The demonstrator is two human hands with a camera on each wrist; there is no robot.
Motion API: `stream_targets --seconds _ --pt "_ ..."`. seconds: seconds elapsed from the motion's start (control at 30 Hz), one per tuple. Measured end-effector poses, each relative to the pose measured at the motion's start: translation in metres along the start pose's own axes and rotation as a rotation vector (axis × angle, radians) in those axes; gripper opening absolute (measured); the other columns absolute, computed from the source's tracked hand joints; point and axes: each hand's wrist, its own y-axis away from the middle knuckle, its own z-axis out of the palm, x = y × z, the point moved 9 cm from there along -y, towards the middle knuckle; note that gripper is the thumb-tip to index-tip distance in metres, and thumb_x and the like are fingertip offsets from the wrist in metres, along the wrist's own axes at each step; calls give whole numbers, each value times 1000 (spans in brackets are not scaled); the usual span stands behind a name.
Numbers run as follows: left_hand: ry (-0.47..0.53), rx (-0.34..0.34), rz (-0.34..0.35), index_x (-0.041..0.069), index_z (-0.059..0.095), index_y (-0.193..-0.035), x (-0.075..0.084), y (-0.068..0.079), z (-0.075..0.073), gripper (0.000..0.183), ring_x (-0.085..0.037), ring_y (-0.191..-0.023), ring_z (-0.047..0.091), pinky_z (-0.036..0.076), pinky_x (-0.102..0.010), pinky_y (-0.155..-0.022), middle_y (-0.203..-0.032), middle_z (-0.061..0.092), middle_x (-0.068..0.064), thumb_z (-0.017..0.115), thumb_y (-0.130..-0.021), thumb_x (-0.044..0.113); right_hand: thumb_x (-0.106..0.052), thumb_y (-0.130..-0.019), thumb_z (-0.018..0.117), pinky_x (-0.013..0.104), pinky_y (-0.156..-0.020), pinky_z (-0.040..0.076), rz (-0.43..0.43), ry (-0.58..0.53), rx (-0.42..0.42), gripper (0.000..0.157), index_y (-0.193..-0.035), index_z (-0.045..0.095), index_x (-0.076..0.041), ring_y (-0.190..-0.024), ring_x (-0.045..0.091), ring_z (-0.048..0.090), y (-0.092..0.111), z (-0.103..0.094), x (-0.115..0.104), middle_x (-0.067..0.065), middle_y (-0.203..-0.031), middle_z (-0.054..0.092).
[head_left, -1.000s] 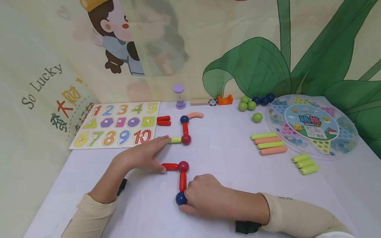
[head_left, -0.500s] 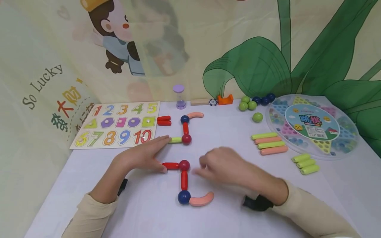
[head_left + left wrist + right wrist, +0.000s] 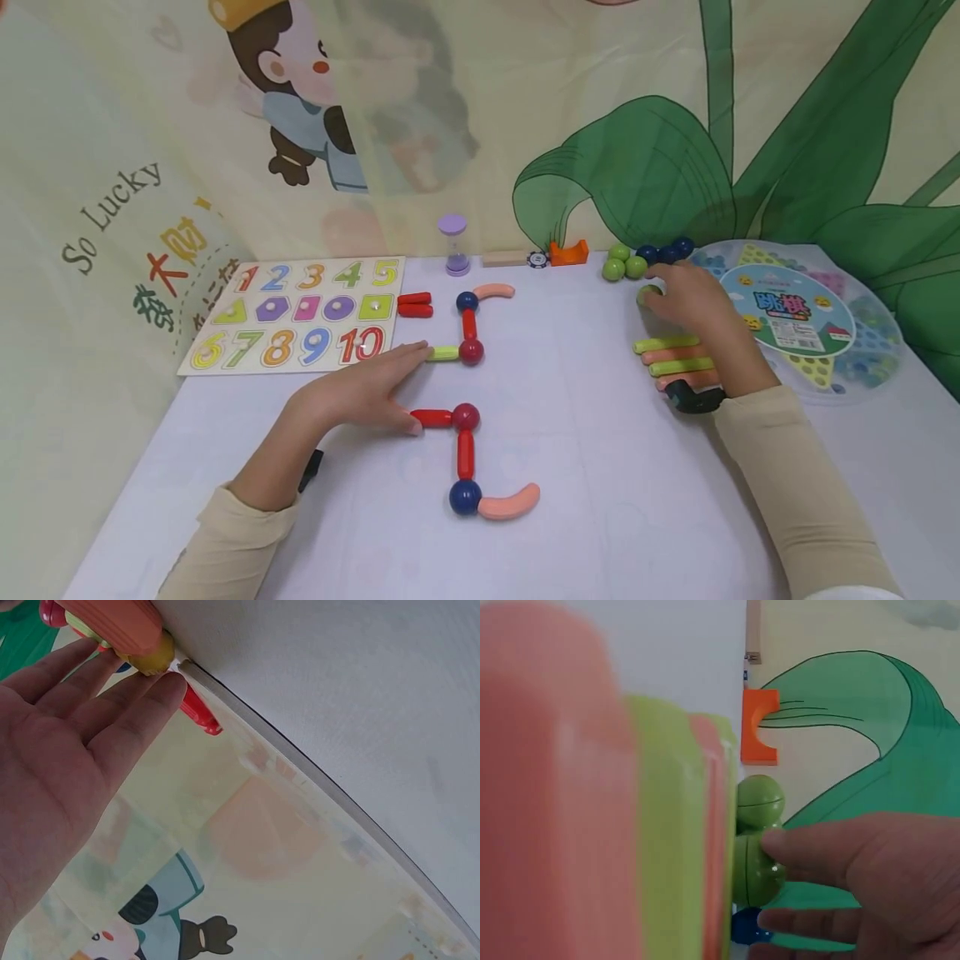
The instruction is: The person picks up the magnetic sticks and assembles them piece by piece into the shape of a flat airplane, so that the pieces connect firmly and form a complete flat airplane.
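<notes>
At the right of the head view, the right hand (image 3: 690,296) has its thumb and fingers at a single glossy green ball (image 3: 647,293); the fingers cover part of this ball, so I cannot tell if it is grasped or only approached. The left hand (image 3: 360,392), left of centre, grasps nothing: its fingers are extended, the fingertips at the end of a light green straight rod (image 3: 444,353), the thumb at a red straight rod (image 3: 432,418). Each rod leads to a glossy red ball, the upper one (image 3: 471,351) and the lower one (image 3: 466,417). From the lower red ball, a second red rod (image 3: 466,455) goes down to a glossy dark blue ball (image 3: 466,497), which touches a salmon-coloured curved rod (image 3: 510,503). Under the right forearm lie light green and salmon straight rods (image 3: 678,367). Above the hand stand three clustered green balls (image 3: 613,268) and several dark blue balls (image 3: 667,255), and at far right lies a flat round transparent case (image 3: 795,302).
</notes>
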Motion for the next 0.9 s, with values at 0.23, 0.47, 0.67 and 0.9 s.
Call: stream_targets --seconds 0.23,0.47,0.67,0.9 --pt "6 -4 -16 19 26 -143 -4 0 1 97 -19 -133 18 30 -42 -101 -146 25 2 78 -65 43 -12 -85 58 50 -76 43 -43 28 -8 28 -111 60 -1 -88 33 49 -4 10 -19 20 -105 58" --pt "9 -6 -17 19 26 -143 -4 0 1 96 -19 -134 17 29 -42 -101 -146 24 2 78 -66 42 -9 -84 60 39 -74 46 -386 -72 -195 23 -106 65 -9 -84 22 52 26 26 -87 5 -99 61" --pt "8 -12 -22 20 26 -143 -4 0 3 96 -18 -134 17 29 -42 -101 -146 24 3 78 -66 42 -10 -86 59 24 -69 48 -839 -227 -692 22 -97 70 -26 -82 8 51 121 69 -192 -10 -93 55" --pt "-2 -3 -23 20 26 -143 -4 -1 1 96 -17 -133 18 29 -41 -101 -146 24 3 77 -66 44 -33 -72 75 17 -60 41 -857 95 -616 23 -91 61 -36 -73 3 46 159 105 -219 -10 -92 42"
